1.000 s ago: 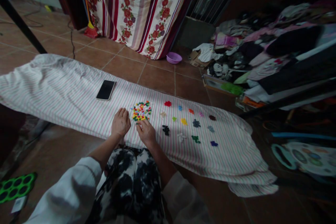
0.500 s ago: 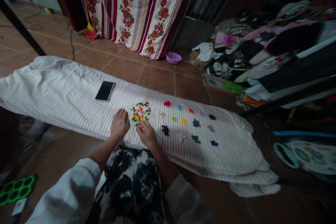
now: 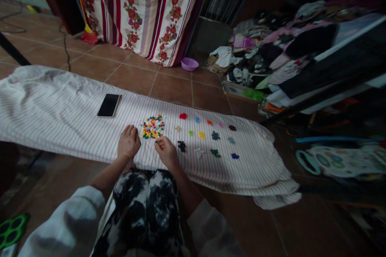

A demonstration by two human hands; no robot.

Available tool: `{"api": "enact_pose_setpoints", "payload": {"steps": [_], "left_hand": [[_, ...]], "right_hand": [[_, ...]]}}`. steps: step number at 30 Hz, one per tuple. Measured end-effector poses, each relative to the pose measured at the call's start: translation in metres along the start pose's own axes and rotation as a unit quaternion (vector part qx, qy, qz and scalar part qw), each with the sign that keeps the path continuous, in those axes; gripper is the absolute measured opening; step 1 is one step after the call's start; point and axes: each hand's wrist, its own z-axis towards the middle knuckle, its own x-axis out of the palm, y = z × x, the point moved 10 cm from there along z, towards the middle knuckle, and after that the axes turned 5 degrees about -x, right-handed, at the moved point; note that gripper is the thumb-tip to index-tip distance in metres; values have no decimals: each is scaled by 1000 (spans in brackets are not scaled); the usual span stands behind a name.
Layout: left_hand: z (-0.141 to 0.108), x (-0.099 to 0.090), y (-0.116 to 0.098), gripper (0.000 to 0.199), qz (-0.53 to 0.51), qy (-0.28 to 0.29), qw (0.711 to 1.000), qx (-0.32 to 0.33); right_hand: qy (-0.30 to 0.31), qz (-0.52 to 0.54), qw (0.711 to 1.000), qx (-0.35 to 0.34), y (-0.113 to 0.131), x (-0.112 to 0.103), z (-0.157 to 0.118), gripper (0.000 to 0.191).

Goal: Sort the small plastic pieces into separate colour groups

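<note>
Many multicoloured pieces (image 3: 153, 133), right fingers (image 3: 161, 142) pinching green piece (image 3: 156, 142), left fingers (image 3: 129, 131) resting unclenched

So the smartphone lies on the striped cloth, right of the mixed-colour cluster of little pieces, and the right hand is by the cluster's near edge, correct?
Not quite: the head view shows the smartphone to the left of the mixed-colour cluster. It does lie on the striped cloth, and the right hand is by the cluster's near edge.
</note>
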Motion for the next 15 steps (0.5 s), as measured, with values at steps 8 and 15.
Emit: {"api": "enact_pose_setpoints", "payload": {"steps": [8, 15], "left_hand": [[0, -2, 2, 30, -25, 4, 1000, -4], [1, -3, 1, 30, -19, 3, 1000, -1]], "right_hand": [[-35, 33, 999, 21, -14, -32, -15, 20], [-46, 30, 995, 88, -40, -55, -28, 24]]}}
